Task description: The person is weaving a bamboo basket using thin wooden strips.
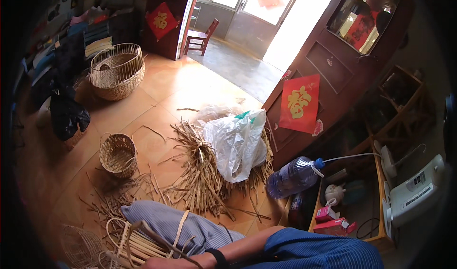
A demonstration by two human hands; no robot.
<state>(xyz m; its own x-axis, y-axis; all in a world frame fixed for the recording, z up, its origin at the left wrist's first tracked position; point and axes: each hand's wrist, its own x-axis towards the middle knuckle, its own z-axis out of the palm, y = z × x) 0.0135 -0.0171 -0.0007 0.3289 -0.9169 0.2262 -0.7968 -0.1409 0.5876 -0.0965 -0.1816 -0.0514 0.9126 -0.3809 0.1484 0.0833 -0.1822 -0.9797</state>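
Along the lower edge, my right hand (172, 263) reaches in from the right, with a black band on the wrist. It lies against a partly woven basket (138, 244) of pale strips. The picture's edge cuts off its fingers, so their grip is hidden. A dark, loose strip (159, 238) bends across the basket close to the hand. Another pale strip (180, 231) stands up beside it, over the grey striped cloth (166, 221) on my lap. My left hand is out of view.
Ahead lies a bundle of dried strips (195, 188) under a white plastic bag (238, 145). A small woven basket (118, 156) and a larger unfinished one (117, 74) stand left. A water bottle (295, 176) and wooden shelf (381, 197) are right, near the open door (328, 69).
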